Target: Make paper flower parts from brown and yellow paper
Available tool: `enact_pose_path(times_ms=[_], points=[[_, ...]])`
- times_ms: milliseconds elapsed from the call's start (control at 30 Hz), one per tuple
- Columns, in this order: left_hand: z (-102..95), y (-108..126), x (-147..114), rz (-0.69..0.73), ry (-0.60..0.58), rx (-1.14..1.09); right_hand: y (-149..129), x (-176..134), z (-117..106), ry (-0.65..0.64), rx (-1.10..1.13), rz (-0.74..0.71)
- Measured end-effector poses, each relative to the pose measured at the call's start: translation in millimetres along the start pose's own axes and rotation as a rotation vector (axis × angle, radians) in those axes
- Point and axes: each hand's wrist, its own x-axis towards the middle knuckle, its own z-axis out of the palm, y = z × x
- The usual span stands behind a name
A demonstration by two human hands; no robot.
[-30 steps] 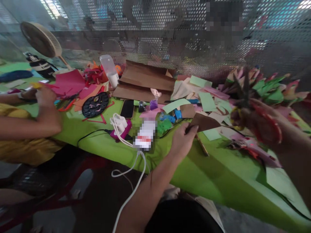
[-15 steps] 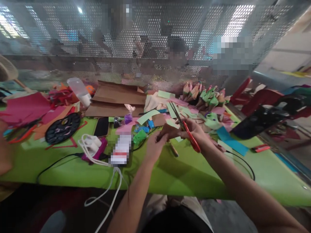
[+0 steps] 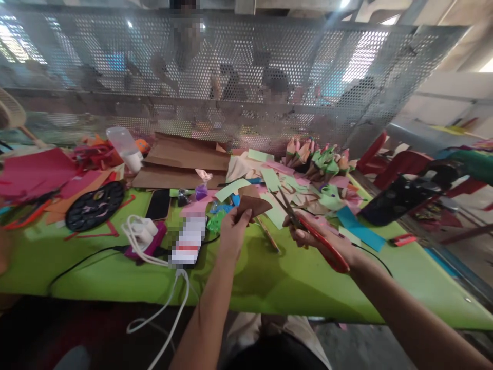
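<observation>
My left hand (image 3: 233, 229) pinches a small piece of brown paper (image 3: 254, 204) above the green table (image 3: 246, 282). In my right hand (image 3: 308, 232) is a pair of scissors (image 3: 326, 247) with red handles. Their dark blades (image 3: 284, 201) point up and to the left, parted at the tips and away from the paper. Below and between both hands a pencil-like stick (image 3: 268, 235) lies on the table. Pale green paper strips (image 3: 271, 180) and other scraps are spread just beyond my hands.
Paper flowers (image 3: 327, 160) stand in a bunch at the back right, near a dark bottle (image 3: 396, 192). Left of my hands are a phone with a lit screen (image 3: 189, 241), white chargers (image 3: 140, 231) and a black palette (image 3: 95, 205). Folded brown paper (image 3: 185, 159) lies behind.
My hands have moved apart. The right one, with the scissors, has drawn back from the brown paper toward the lower right; the left alone now holds the paper.
</observation>
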Motion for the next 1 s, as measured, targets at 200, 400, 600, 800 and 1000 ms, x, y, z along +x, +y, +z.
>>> enact_pose_path(times_ms=[200,400,600,800,1000], points=[[-0.3,1.4,-2.5,0.047,-0.023,0.026,-12.0,1.0,1.8,-0.040,-0.130,0.107],[1.6,2.6,-3.9,0.060,-0.072,0.035,-17.4,4.4,4.7,-0.066,-0.135,0.111],[1.5,6.3,-5.3,0.046,-0.116,0.033,-15.0,5.2,4.5,-0.062,-0.107,0.124],[1.0,8.2,-5.5,0.042,-0.132,0.048,-12.1,4.2,5.0,-0.045,-0.061,0.138],[1.1,8.2,-4.9,0.055,-0.145,0.061,-3.7,2.9,4.9,-0.028,-0.023,0.131]])
